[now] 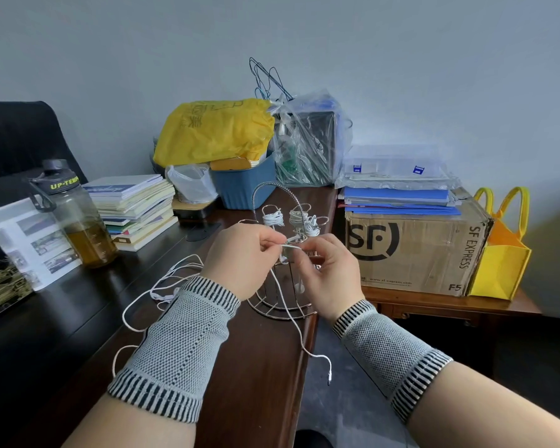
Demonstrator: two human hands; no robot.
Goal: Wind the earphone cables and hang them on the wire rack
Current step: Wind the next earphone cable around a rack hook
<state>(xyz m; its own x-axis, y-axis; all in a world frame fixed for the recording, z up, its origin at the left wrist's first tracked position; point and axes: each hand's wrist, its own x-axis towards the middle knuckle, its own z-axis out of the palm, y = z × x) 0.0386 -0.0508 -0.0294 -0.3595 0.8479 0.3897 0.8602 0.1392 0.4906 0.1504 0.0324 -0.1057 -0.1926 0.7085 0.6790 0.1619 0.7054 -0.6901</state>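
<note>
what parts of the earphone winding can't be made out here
Head view, the only one:
- Where the white cable is pinched: covered by the fingers of the left hand and right hand.
- Middle of the wire rack: behind both hands.
- Wound bundles on the rack: too small to count loops.
- Loose cable's earbuds: partly under the left wrist.
</note>
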